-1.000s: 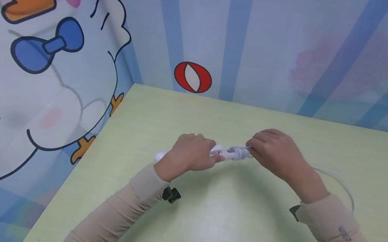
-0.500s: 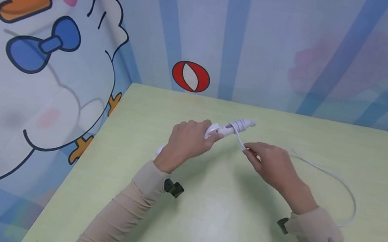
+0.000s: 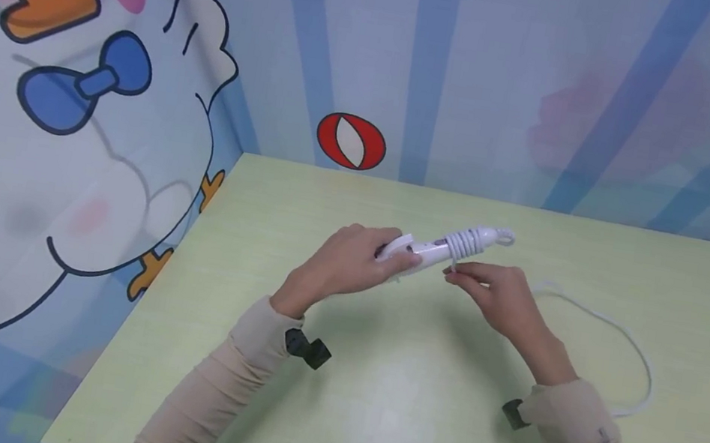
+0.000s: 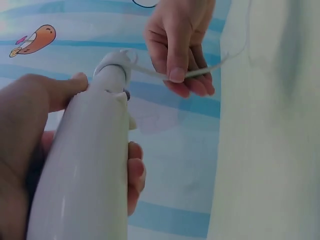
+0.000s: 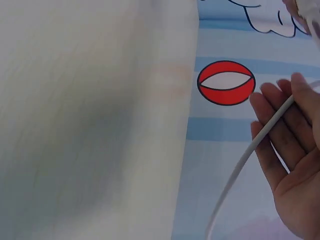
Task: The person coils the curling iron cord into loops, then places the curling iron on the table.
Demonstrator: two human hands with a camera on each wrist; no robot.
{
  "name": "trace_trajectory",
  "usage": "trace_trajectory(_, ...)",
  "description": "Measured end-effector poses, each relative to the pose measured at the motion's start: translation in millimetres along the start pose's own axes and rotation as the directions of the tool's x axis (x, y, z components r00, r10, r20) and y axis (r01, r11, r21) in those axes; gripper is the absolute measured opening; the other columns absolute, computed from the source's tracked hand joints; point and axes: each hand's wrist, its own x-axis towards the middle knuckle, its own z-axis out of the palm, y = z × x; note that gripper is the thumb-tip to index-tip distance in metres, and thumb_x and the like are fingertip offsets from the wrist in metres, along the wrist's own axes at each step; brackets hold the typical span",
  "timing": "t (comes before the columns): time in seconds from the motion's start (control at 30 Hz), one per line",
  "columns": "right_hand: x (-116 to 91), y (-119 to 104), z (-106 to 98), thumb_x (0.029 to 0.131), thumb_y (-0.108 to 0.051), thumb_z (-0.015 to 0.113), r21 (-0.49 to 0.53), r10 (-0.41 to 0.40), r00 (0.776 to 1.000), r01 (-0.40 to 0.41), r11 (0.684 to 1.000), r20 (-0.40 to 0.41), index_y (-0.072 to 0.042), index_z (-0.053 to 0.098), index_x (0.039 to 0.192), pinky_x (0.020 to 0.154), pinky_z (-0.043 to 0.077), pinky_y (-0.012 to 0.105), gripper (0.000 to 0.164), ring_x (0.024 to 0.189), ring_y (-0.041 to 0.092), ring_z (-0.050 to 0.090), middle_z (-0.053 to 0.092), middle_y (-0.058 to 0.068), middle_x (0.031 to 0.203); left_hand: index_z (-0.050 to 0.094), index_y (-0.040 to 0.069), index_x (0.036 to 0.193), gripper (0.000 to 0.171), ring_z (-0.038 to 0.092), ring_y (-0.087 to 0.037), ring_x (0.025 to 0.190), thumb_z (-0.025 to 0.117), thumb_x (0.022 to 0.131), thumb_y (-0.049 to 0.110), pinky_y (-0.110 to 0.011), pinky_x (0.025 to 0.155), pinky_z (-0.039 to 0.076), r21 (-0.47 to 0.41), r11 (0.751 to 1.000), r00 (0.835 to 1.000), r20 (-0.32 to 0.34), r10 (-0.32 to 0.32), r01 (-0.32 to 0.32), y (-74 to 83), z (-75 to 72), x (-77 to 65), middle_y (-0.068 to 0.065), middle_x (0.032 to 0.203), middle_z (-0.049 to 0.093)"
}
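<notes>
In the head view my left hand (image 3: 349,262) grips a white curling iron (image 3: 428,256) by its body, thumb along the near side, close to the raised lever (image 3: 398,246). The iron tilts up to the right. Several turns of white cord (image 3: 465,244) are wound round its handle below the end. My right hand (image 3: 502,297) pinches the cord just under these turns between thumb and fingertips. The left wrist view shows the iron's smooth white body (image 4: 85,160) in the palm. The right wrist view has the cord (image 5: 239,167) running across the fingers.
The loose cord (image 3: 634,344) curves over the pale green table (image 3: 396,416) to the right of my right hand and passes behind the forearm. Behind the table stands a blue striped wall (image 3: 497,82), with a cartoon bird (image 3: 81,183) on the left.
My right hand has come from beyond the iron round to its near side, carrying the cord. The iron's end has risen and shifted right, and more cord turns show on the handle.
</notes>
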Motion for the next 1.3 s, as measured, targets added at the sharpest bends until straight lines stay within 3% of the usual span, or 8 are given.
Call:
trace_trajectory(0.3,10,4,-18,0.08,-0.007,0.07,0.116,-0.003,1.0,0.001,0.993,0.016,-0.005,0.07,0.095,0.068,0.052,0.038,0.015,0.083,0.023,0.066,0.069,0.01,0.092,0.056,0.023,0.094,0.032,0.054,-0.009,0.064,0.048,0.089,0.054,-0.027,0.058,0.044,-0.118,0.985,0.983,0.122,0.137,-0.123,-3.0,-2.2,-2.0,0.008,0.074,0.057)
trace_trajectory(0.47,11,4,-28,0.076,0.008,0.068,0.064,-0.122,0.991,0.119,0.991,0.046,-0.003,0.071,0.091,0.064,0.052,0.033,0.019,0.078,0.021,0.067,0.071,0.01,0.088,0.055,0.025,0.093,0.037,0.053,-0.008,0.059,0.054,0.082,0.06,-0.026,0.053,0.044,-0.099,0.976,0.965,0.158,0.209,-0.196,-3.1,-0.9,-3.3,0.009,0.071,0.057)
trace_trajectory(0.57,14,4,-33,0.078,0.003,0.068,0.056,-0.184,0.979,0.18,0.982,0.084,-0.007,0.072,0.096,0.063,0.051,0.027,0.021,0.078,0.015,0.067,0.071,0.004,0.09,0.055,0.026,0.091,0.04,0.052,-0.007,0.057,0.056,0.078,0.064,-0.026,0.052,0.043,-0.061,0.967,0.951,0.175,0.254,-0.248,-0.9,-1.7,-3.8,0.01,0.07,0.056)
trace_trajectory(0.67,18,4,-36,0.083,-0.012,0.068,0.098,-0.106,0.984,0.092,0.991,0.146,-0.011,0.073,0.096,0.062,0.049,0.024,0.014,0.078,0.01,0.066,0.071,0.001,0.09,0.055,0.026,0.088,0.04,0.052,-0.006,0.056,0.057,0.077,0.064,-0.025,0.051,0.043,-0.022,0.96,0.94,0.201,0.276,-0.278,2.2,-3.2,-3.9,0.01,0.068,0.056)
trace_trajectory(0.73,20,5,-37,0.085,-0.02,0.066,0.091,-0.041,0.983,0.025,0.996,0.181,-0.015,0.073,0.097,0.066,0.049,0.025,0.014,0.081,0.009,0.066,0.071,-0.002,0.091,0.056,0.025,0.088,0.04,0.051,-0.006,0.055,0.057,0.077,0.064,-0.024,0.051,0.043,0.006,0.958,0.934,0.226,0.279,-0.287,4.9,-4.2,-3.9,0.01,0.067,0.055)
trace_trajectory(0.8,21,6,-39,0.085,-0.023,0.066,0.056,-0.028,0.98,0.018,0.998,0.196,-0.017,0.072,0.097,0.069,0.049,0.028,0.015,0.085,0.01,0.066,0.07,-0.004,0.092,0.057,0.024,0.089,0.041,0.051,-0.006,0.056,0.057,0.078,0.064,-0.023,0.052,0.042,0.042,0.957,0.929,0.254,0.268,-0.287,7.6,-4.8,-3.8,0.01,0.067,0.055)
trace_trajectory(1.03,25,6,-44,0.081,-0.017,0.07,-0.078,-0.17,0.977,0.181,0.98,0.131,-0.019,0.072,0.095,0.064,0.047,0.03,0.014,0.083,0.008,0.064,0.069,-0.008,0.091,0.058,0.022,0.094,0.043,0.05,-0.006,0.054,0.057,0.078,0.062,-0.023,0.051,0.04,0.141,0.956,0.927,0.315,0.202,-0.256,10.2,-6.3,-4.3,0.009,0.066,0.055)
trace_trajectory(1.3,28,-10,-50,0.078,-0.019,0.074,-0.279,-0.215,0.967,0.246,0.928,0.137,-0.018,0.071,0.09,0.065,0.047,0.033,0.012,0.073,0.009,0.062,0.068,-0.009,0.084,0.057,0.023,0.09,0.04,0.049,-0.008,0.054,0.057,0.079,0.061,-0.024,0.05,0.038,0.264,0.941,0.942,0.311,0.126,-0.213,8.4,0.6,-1.4,0.008,0.063,0.052)
